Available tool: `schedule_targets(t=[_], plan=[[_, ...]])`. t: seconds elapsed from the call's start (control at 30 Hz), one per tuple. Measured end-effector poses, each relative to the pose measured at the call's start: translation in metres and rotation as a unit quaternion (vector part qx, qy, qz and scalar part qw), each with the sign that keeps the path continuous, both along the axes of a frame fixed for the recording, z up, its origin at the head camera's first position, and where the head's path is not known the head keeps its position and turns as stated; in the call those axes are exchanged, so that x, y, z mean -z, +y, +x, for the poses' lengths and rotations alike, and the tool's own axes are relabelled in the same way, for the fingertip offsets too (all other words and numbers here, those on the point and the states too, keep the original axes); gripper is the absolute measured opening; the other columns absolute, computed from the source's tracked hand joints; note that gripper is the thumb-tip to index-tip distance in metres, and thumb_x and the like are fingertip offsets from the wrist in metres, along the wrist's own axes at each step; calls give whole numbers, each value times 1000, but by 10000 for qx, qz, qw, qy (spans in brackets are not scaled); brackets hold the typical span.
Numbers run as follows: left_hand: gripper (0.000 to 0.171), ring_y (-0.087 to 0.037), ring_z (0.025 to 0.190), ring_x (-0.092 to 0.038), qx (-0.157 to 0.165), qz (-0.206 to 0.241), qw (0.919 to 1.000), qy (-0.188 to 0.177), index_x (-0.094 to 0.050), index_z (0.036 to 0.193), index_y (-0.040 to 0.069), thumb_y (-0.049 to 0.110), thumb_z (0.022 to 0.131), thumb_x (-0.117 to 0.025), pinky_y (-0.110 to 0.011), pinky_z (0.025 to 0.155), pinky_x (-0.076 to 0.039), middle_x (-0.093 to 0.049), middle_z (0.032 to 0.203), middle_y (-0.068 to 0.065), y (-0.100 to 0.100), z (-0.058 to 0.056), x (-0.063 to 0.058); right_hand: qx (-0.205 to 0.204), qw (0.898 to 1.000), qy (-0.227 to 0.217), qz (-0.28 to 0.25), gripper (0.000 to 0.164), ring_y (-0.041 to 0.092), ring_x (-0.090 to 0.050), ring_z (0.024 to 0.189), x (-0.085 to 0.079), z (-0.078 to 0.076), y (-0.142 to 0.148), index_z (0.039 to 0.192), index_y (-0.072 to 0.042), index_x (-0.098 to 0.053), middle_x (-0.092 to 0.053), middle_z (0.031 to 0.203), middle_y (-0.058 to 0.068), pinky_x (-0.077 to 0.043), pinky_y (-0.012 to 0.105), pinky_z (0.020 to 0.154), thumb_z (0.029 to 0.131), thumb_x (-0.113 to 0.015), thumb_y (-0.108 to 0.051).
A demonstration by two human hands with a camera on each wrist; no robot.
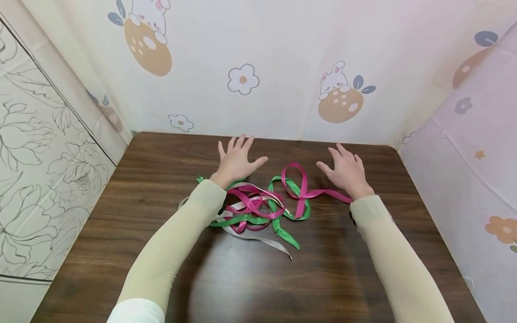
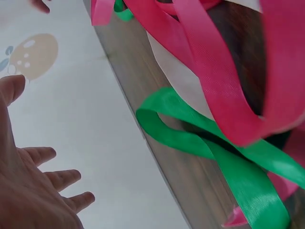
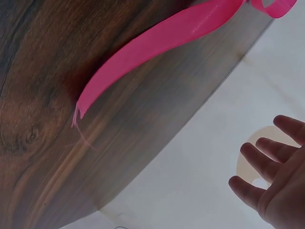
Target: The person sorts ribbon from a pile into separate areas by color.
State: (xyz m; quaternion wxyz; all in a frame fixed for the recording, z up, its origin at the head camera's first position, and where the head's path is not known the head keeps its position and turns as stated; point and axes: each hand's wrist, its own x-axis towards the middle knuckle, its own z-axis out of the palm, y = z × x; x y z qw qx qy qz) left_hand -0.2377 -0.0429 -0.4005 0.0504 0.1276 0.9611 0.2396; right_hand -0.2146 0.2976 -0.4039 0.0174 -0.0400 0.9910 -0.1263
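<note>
A loose tangle of ribbons lies on the wooden table: a pink ribbon (image 1: 304, 178), a green ribbon (image 1: 289, 236) and a silvery-white ribbon (image 1: 266, 242). My left hand (image 1: 235, 162) hovers over the back of the tangle, its fingers spread and nothing in them. To the right of the tangle my right hand (image 1: 346, 170) is held out with its fingers apart, also holding nothing. In the right wrist view the pink ribbon (image 3: 157, 40) runs out to a frayed end. Pink loops and a green loop (image 2: 176, 124) fill the right of the left wrist view.
The dark brown table (image 1: 153, 179) ends at the back against a pale curtain (image 1: 282, 103) printed with rabbits and flowers. Side curtains hang at left and right, with a line-drawn flower panel (image 1: 36, 157) at far left.
</note>
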Motion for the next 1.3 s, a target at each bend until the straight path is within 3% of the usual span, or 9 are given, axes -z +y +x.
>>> schedule_targets(t=[0.23, 0.53, 0.83, 1.3], plan=[[88, -36, 162, -10, 241, 15, 9997, -84, -21, 166, 25, 72, 96, -48, -69, 125, 8, -18, 174, -7, 17, -4, 5, -2, 9999, -118, 50, 72, 52, -30, 150, 6, -1, -2, 155, -1, -39, -26, 166, 28, -24, 70, 120, 104, -51, -51], [83, -35, 161, -15, 326, 7, 9992, -209, -29, 164, 23, 68, 97, -52, -69, 126, 3, -24, 172, -8, 37, -5, 11, -6, 9999, -135, 103, 68, 50, -35, 148, 11, -6, -9, 153, -2, -43, -32, 164, 27, -30, 70, 117, 104, -53, -49], [79, -33, 159, -24, 511, 66, 9970, -571, -34, 162, 21, 64, 98, -54, -64, 128, -11, -32, 169, -6, 45, 0, 17, -121, 9994, -316, 105, 67, 48, -43, 143, 20, -7, -15, 151, -1, -45, -43, 157, 27, -37, 69, 113, 104, -55, -47], [74, -32, 153, -35, 618, -39, 9967, -518, -44, 157, 21, 63, 97, -57, -58, 127, -24, -42, 164, -6, 60, 4, 32, -111, 9991, -410, -66, 62, 44, -49, 140, 32, -3, -21, 146, -2, -53, -52, 150, 25, -42, 66, 111, 102, -61, -44]])
